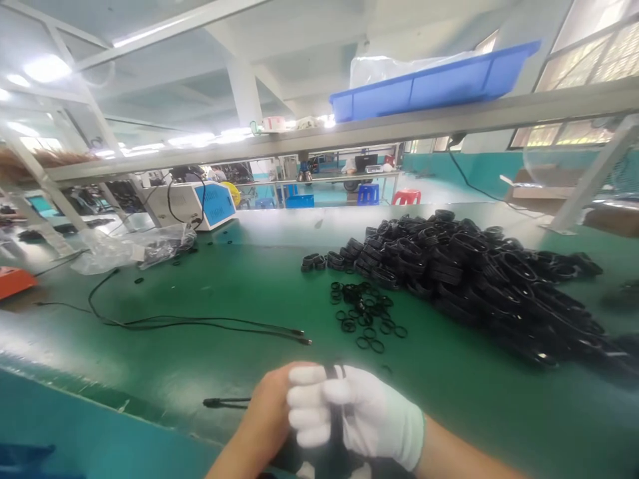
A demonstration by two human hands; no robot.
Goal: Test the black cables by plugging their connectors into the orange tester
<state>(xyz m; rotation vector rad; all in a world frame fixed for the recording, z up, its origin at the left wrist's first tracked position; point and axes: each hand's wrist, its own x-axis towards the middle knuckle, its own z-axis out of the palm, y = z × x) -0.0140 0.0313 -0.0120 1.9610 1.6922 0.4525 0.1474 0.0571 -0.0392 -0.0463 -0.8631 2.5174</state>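
At the front edge of the table my two hands are pressed together. My right hand (372,412), in a white glove, is closed with its fingers curled round a black cable (337,416), which runs as a dark strip through the grip. My bare left hand (269,402) is closed right beside it; the glove hides most of its fingers. A cable end with a black plug (213,403) sticks out to the left from behind the left hand. Small black rings (367,313) lie loose on the green tabletop beyond my hands.
A large heap of coiled black cables (449,266) covers the right side. Two loose cable plugs (302,336) lie left of centre. Farther back are a plastic bag (140,247) and a white-and-blue machine (192,205). A blue bin (434,86) sits on the overhead shelf.
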